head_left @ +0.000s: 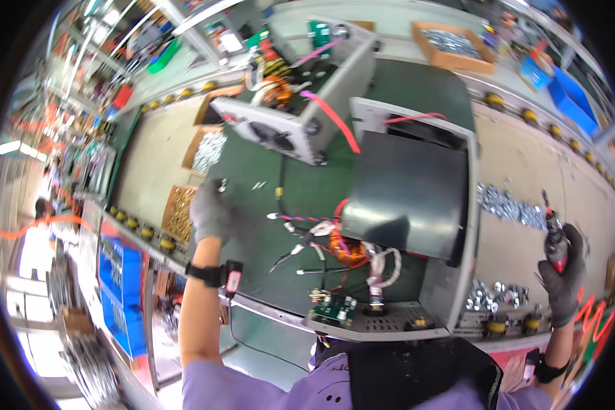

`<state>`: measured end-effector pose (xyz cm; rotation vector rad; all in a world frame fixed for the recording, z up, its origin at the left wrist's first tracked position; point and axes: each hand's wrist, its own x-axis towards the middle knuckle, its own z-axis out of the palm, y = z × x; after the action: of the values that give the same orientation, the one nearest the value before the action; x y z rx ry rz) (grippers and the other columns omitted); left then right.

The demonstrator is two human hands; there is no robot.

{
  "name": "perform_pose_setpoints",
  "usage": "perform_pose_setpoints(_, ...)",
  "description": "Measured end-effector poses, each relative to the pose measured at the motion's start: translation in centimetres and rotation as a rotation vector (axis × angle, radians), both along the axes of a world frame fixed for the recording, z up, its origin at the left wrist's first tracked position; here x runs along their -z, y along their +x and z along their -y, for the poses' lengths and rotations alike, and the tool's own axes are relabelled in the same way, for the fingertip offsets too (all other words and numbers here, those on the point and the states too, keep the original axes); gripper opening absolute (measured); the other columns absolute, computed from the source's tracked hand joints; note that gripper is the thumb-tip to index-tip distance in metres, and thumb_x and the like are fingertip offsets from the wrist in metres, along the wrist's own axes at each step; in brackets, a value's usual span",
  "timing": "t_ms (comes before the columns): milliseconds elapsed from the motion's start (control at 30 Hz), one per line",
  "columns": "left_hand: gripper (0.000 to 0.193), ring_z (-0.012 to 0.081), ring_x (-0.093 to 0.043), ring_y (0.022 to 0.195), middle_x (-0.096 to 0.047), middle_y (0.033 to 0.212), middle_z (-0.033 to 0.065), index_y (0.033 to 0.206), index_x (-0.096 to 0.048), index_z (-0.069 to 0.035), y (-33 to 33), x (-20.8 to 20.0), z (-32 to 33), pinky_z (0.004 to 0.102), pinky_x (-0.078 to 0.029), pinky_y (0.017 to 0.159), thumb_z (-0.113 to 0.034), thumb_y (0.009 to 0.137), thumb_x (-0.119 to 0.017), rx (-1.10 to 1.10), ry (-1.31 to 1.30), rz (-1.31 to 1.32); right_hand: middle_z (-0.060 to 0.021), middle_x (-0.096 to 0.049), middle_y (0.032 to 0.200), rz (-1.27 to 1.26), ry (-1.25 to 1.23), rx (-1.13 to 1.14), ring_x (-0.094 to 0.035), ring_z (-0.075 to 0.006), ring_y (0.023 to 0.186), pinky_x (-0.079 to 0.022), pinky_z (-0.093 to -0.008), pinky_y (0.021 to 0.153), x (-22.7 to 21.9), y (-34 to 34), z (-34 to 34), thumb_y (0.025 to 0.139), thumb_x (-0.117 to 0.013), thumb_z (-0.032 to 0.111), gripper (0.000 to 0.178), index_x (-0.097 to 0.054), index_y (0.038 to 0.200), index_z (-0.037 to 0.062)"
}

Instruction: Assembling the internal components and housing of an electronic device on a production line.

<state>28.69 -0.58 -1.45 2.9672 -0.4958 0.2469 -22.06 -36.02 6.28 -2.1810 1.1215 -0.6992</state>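
My left hand (210,210), in a grey glove, hovers over the green mat (253,178) with fingers curled, close to a few small screws (258,184) lying there. My right hand (566,273), also gloved, grips a red and black electric screwdriver (553,240) upright at the far right. Between the hands sits an open grey metal chassis (451,273) with a dark cover panel (406,195), a copper coil (347,247), loose wires and a small green circuit board (336,309).
A second open chassis with a fan (280,133) stands behind on the mat. Cardboard boxes of screws (179,212) sit at the left, another box (452,45) at the back. Loose silver screws (506,205) lie on the bench at the right. A person (44,225) stands far left.
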Motion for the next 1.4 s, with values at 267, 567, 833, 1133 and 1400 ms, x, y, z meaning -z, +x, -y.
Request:
perform_pose_setpoints(267,0.019,0.0126,-0.046,0.075,-0.051,0.095,0.0025,0.111,-0.054,-0.005,-14.3,-11.5,6.9,0.026,-0.04,0.066,-0.017,0.097,-0.056,0.561,-1.321,-1.112,-0.0125,-0.066,0.086,0.128,0.098,-0.44,-0.067,-0.0231,0.075,-0.052,-0.035,0.071,-3.3,3.7,-6.8,0.066,-0.084,0.033,0.073,-0.052,0.121,-0.0026)
perform_pose_setpoints(567,0.015,0.0117,-0.05,0.076,-0.052,0.096,0.0056,0.111,-0.053,-0.005,-24.3,-15.4,13.0,0.0259,-0.041,0.066,-0.015,0.099,-0.051,0.596,-1.4,-1.391,-0.0138,-0.067,0.083,0.034,0.012,-0.63,-0.066,-0.0343,0.072,-0.051,-0.0402,0.063,-5.2,5.9,-9.1,0.073,-0.08,0.036,0.057,-0.057,0.118,0.0083)
perform_pose_setpoints(833,0.012,0.0094,-0.054,0.078,-0.056,0.097,0.006,0.11,-0.052,-0.005,-27.1,-13.5,14.5,0.0256,-0.046,0.071,-0.01,0.1,-0.047,0.734,-1.277,-0.903,-0.0132,-0.067,0.079,0.049,0.482,-0.642,-0.067,-0.0333,0.07,-0.051,-0.0392,0.064,-4.3,4.3,-7.5,0.08,-0.074,0.042,0.056,-0.056,0.119,0.0068)
perform_pose_setpoints(1133,0.09,0.0437,-0.042,0.128,-0.043,0.14,0.0202,0.138,-0.044,-0.007,-22.2,-14.1,16.6,0.0504,-0.037,0.102,-0.046,0.065,-0.079,1.345,0.029,-0.011,-0.0115,-0.068,0.097,-0.242,0.626,-0.478,-0.066,-0.0222,0.089,-0.051,-0.0336,0.079,-3.5,1.3,-1.5,0.054,-0.089,0.046,0.087,-0.055,0.122,0.0029)
perform_pose_setpoints(1400,0.091,0.0448,-0.044,0.125,-0.043,0.141,0.0205,0.136,-0.045,-0.006,-22.4,-12.6,20.0,0.0572,-0.037,0.097,-0.029,0.055,-0.081,1.447,0.278,-0.007,-0.0134,-0.069,0.091,-0.384,0.428,-0.653,-0.068,-0.0331,0.076,-0.053,-0.0371,0.076,0.5,-0.3,0.2,0.053,-0.088,0.048,0.087,-0.056,0.123,0.0054)
